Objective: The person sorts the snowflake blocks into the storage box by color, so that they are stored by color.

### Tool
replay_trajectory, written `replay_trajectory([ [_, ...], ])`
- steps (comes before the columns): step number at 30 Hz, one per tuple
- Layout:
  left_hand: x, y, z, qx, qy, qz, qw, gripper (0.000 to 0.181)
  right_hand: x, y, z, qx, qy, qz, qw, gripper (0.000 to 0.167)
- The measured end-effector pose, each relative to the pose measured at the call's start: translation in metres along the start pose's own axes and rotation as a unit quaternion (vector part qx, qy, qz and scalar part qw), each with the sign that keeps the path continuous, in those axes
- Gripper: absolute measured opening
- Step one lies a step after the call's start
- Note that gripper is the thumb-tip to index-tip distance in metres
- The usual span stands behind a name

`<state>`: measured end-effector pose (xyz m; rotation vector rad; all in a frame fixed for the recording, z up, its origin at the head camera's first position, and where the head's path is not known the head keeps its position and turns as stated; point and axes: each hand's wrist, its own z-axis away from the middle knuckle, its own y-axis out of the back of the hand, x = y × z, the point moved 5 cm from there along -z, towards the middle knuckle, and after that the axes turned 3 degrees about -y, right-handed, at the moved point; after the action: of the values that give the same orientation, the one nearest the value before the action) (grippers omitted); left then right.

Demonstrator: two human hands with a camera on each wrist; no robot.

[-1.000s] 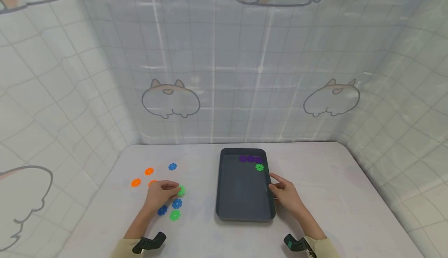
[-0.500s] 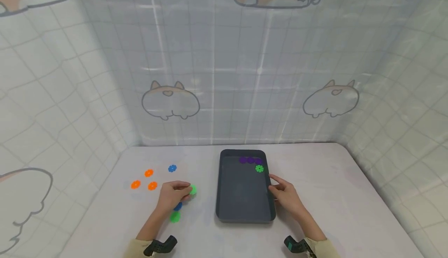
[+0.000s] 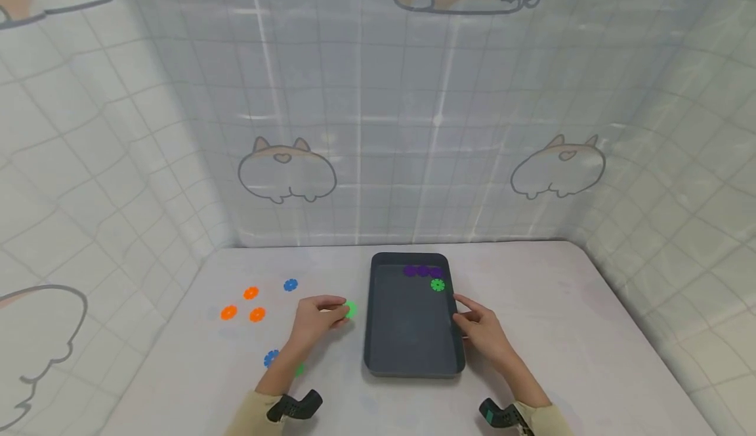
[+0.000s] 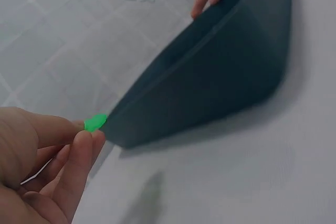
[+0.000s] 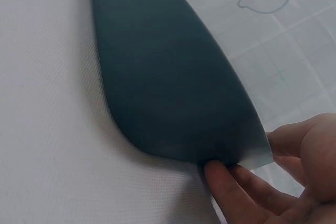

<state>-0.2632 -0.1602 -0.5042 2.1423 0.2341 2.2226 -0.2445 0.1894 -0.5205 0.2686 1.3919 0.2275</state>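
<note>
My left hand (image 3: 319,320) pinches a bright green flower-shaped disc (image 3: 351,309) between thumb and fingers, just left of the dark grey tray (image 3: 407,337). In the left wrist view, that green disc (image 4: 95,123) appears close to the tray's outer wall (image 4: 210,77). My right hand (image 3: 483,326) holds the tray's right rim, thumb and fingers at its edge. Inside the tray, a row of purple discs (image 3: 422,270) lies along the far end, with one green notched disc (image 3: 438,285) below the rightmost.
Left on the white tabletop (image 3: 531,278) lie orange discs (image 3: 256,314), a blue disc (image 3: 291,285) and, beside my left forearm, another blue disc (image 3: 271,358). My forearm partly covers a green disc (image 3: 300,370). A patterned curtain (image 3: 407,180) surrounds the table.
My left hand has carried the green disc rightward from among the loose discs to beside the tray's left wall. One blue disc is now hidden by the left arm. My right hand has stayed put.
</note>
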Motion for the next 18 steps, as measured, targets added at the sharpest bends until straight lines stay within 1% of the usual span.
replay_trajectory([
  [5,0.011,-0.017,-0.003,-0.022,-0.006,0.016,0.9996,0.021,0.001,0.000,-0.001,-0.002,-0.005,-0.007,1.0000,0.047],
  [10,0.024,-0.038,-0.007,-0.051,-0.022,0.008,0.9984,0.023,0.001,0.000,0.000,-0.001,-0.005,-0.009,0.9999,0.047],
  [11,0.030,-0.042,-0.006,-0.060,-0.025,0.008,0.9978,0.023,0.001,0.000,0.000,-0.001,-0.005,-0.009,0.9999,0.047],
  [15,0.043,-0.059,-0.006,-0.083,-0.045,0.016,0.9954,0.021,0.000,0.000,0.000,-0.003,-0.005,-0.014,0.9999,0.047],
  [17,0.055,-0.067,-0.002,-0.094,-0.046,0.018,0.9943,0.021,0.000,0.001,-0.001,-0.003,-0.004,-0.015,0.9999,0.047],
  [18,0.058,-0.070,-0.003,-0.098,-0.050,0.018,0.9938,0.021,0.000,0.001,-0.001,-0.003,-0.003,-0.016,0.9999,0.047],
])
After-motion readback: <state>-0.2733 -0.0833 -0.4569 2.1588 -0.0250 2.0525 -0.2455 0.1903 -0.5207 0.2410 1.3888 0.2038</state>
